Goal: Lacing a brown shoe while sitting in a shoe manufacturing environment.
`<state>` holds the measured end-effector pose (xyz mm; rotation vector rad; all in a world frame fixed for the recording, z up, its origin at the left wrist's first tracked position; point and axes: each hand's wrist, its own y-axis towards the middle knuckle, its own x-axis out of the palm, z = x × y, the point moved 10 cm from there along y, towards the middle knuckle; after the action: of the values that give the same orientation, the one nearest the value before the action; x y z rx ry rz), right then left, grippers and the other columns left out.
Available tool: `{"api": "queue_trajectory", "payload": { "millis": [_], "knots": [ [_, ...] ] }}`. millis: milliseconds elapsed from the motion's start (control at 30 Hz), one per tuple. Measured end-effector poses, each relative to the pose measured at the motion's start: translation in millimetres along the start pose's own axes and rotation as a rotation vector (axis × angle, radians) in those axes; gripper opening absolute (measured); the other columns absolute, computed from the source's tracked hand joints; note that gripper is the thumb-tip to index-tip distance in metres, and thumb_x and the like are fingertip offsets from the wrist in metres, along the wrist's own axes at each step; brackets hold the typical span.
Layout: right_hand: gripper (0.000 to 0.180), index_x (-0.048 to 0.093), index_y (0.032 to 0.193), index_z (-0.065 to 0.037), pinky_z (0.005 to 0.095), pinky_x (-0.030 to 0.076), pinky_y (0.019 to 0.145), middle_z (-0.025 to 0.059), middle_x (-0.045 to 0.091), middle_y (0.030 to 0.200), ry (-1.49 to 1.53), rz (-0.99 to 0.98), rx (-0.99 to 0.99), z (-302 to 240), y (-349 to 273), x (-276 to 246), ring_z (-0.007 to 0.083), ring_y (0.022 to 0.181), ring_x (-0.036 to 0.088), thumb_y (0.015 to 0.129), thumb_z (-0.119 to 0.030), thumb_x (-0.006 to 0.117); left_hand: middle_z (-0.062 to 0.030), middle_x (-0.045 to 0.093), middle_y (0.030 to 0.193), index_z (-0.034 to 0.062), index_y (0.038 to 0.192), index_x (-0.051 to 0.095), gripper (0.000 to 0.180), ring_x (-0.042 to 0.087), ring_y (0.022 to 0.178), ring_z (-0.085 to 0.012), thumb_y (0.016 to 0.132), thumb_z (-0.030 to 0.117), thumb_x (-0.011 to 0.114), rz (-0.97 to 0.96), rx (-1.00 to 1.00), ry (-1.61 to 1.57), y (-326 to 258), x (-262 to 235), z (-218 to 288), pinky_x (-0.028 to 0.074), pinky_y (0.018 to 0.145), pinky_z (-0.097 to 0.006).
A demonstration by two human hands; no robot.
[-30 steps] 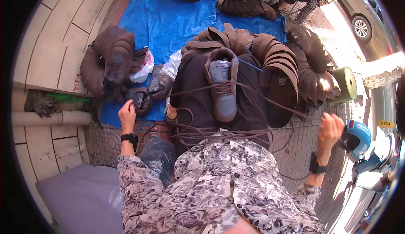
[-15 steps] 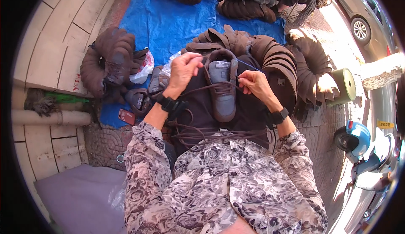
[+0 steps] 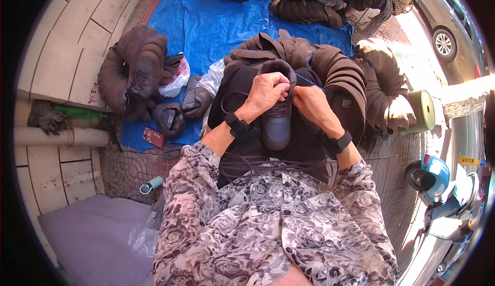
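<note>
A dark grey-brown shoe (image 3: 277, 130) rests on my lap, toe toward me, its opening facing away. My left hand (image 3: 266, 94) is closed in a pinch over the tongue, fingertips at the lacing, with the brown shoelace (image 3: 225, 100) looping out beside it. At the shoe's right eyelet edge my right hand (image 3: 312, 106) is also closed, its thumb and forefinger pinched at the lacing. The fingers hide most of the lace between them. More loose laces (image 3: 273, 168) lie across my lap. A thin blue strand (image 3: 308, 81) runs above my right hand.
Rings of stacked brown shoe pieces (image 3: 136, 69) lie left and beyond my knees on a blue tarp (image 3: 206, 41). Two grey shoes (image 3: 195, 100) and a red card-like thing (image 3: 153, 137) are at left. A green roll (image 3: 420, 110) stands right, near a scooter (image 3: 438, 180). Another person (image 3: 365, 0) is beyond.
My left hand has moved right and down from beside the shoe to over its tongue. My right hand stays close to the eyelets. The view has shifted slightly; a light-blue cylinder shows more fully at left.
</note>
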<state>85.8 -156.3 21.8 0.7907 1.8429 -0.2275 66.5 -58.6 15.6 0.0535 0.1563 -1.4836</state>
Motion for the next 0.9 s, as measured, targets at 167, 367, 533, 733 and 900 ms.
{"api": "queue_trajectory", "payload": {
  "millis": [167, 367, 533, 733, 900],
  "knots": [
    [0.011, 0.06, 0.082, -0.002, 0.0391, 0.048, 0.062, 0.0125, 0.058, 0.064, 0.355, -0.035, 0.185, 6.2, 3.0, -1.0, 0.0308, 0.063, 0.058, 0.073, -0.008, 0.064, -0.0059, 0.066, 0.078, -0.0015, 0.09, 0.065, 0.011, 0.064, 0.068, -0.0107, 0.085, 0.005, 0.058, 0.073, 0.06, -0.022, -13.4, -18.3, 0.4, 0.052, 0.059, -0.022],
    [0.018, 0.06, 0.083, -0.003, 0.038, 0.044, 0.084, 0.0123, 0.056, 0.105, 0.148, 0.207, -0.125, -43.0, 11.5, -42.6, 0.0291, 0.106, 0.05, 0.068, -0.006, 0.07, -0.0052, 0.061, 0.062, 0.0011, 0.084, 0.066, 0.009, 0.057, 0.047, -0.0091, 0.082, 0.008, 0.061, 0.329, -0.063, 0.105, -58.2, -74.5, -31.7, 0.044, 0.042, -0.022],
    [0.021, 0.061, 0.088, -0.002, 0.0394, 0.039, 0.094, 0.0153, 0.049, 0.118, 0.214, 0.073, -0.253, -67.3, 19.7, -12.0, 0.0338, 0.115, 0.043, 0.069, -0.006, 0.069, -0.0028, 0.059, 0.062, -0.0005, 0.082, 0.065, 0.012, 0.056, 0.052, -0.0069, 0.081, 0.01, 0.061, 0.156, -0.111, 0.201, -57.9, -62.0, -34.9, 0.045, 0.041, -0.021],
    [0.024, 0.063, 0.092, -0.004, 0.0395, 0.039, 0.095, 0.0149, 0.048, 0.122, 0.181, 0.028, -0.237, -67.1, 19.7, -4.8, 0.0336, 0.116, 0.042, 0.069, -0.007, 0.069, -0.0138, 0.061, 0.063, 0.0003, 0.079, 0.065, 0.014, 0.061, 0.057, -0.0236, 0.076, 0.013, 0.058, 0.108, -0.066, 0.311, -54.1, -61.2, -33.5, 0.048, 0.056, -0.034],
    [0.027, 0.065, 0.095, -0.005, 0.0387, 0.038, 0.096, 0.0143, 0.046, 0.125, 0.18, 0.013, -0.238, -65.5, 18.3, -0.9, 0.0339, 0.117, 0.041, 0.069, -0.007, 0.069, -0.0172, 0.062, 0.071, 0.0006, 0.081, 0.063, 0.017, 0.062, 0.071, -0.0325, 0.076, 0.015, 0.055, 0.072, -0.079, 0.377, -49.4, -55.2, -36.8, 0.048, 0.065, -0.038]
  ]
}}
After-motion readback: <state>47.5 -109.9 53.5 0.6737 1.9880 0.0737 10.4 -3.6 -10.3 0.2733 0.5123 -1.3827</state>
